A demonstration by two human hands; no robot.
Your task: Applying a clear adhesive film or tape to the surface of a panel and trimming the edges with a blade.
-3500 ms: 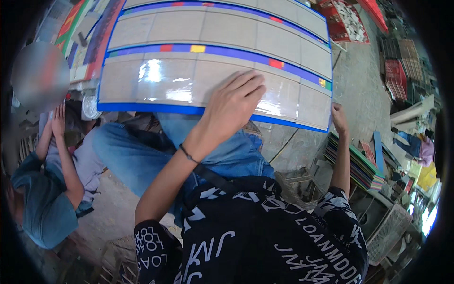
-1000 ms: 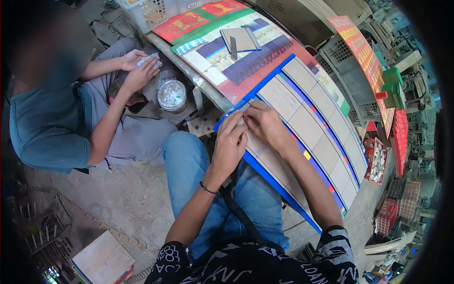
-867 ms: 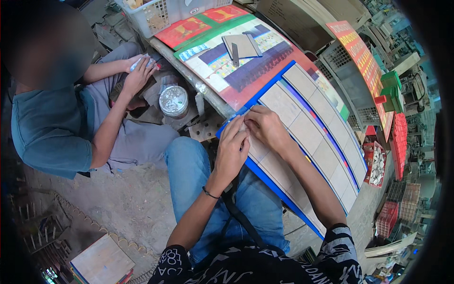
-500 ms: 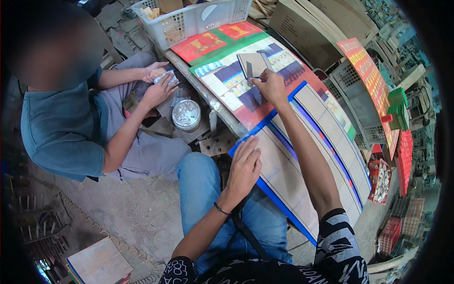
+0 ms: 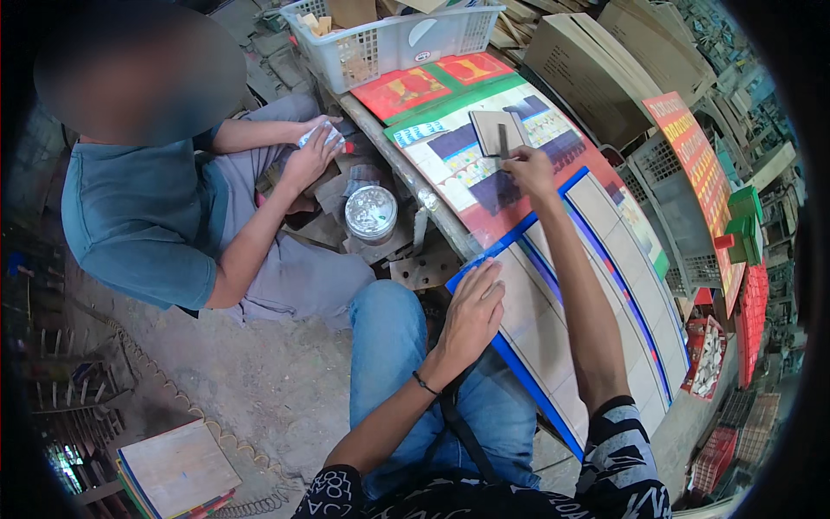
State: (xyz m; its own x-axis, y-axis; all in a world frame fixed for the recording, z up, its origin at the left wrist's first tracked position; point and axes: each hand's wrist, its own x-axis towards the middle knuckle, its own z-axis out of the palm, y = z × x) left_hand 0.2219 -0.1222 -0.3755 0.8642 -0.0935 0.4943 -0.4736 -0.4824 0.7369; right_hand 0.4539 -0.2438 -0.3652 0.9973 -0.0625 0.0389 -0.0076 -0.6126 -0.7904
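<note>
My right hand (image 5: pixel 529 171) pinches the end of a narrow dark grey flat strip (image 5: pixel 503 140), which lies over a small beige square board (image 5: pixel 489 130) with a dark edge. That board rests on the colourful printed sheet (image 5: pixel 467 192) covering the table. Under my right forearm lies a large wooden panel (image 5: pixel 538 333) with blue borders and raised strips, its near edge over my lap. My left hand (image 5: pixel 474 304) lies flat with fingers stretched on the panel's blue left corner, holding nothing.
At left a seated person holds a small whitish item (image 5: pixel 320 136) in both hands. A lidded round tub (image 5: pixel 371 214) stands between us. A white plastic basket (image 5: pixel 393 45) with wood pieces is at the table's far end. Stacked boards (image 5: pixel 180 471) lie on the floor.
The whole view has shifted, so everything sits farther right and lower. My right hand still grips the strip over the small board. The other person's hands have moved slightly around their item.
</note>
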